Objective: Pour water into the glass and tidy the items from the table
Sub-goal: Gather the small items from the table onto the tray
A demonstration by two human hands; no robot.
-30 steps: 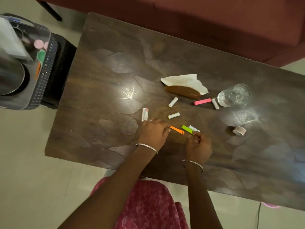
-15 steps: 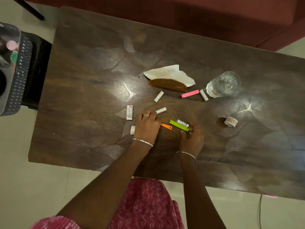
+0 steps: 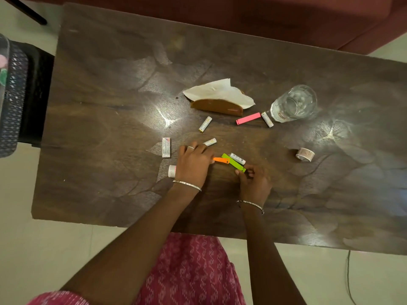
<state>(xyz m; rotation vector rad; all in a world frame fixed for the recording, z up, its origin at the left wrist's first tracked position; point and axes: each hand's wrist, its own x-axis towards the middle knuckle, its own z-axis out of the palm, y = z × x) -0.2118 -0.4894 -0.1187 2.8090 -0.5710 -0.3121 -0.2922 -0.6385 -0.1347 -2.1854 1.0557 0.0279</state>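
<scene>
Toward the near edge of the tabletop, a person's right hand pinches one end of a green clip. The left hand lies flat, fingers straight, touching an orange clip. The glass, holding water, stands upright nearer the far edge, just beside a pink clip.

Forearms bare. On the left hand, a thin silver-toned bangle at the wrist and a pale ring, probably on the middle finger. The right hand carries a second bangle. Garment: pink fabric, white wavy print.
</scene>
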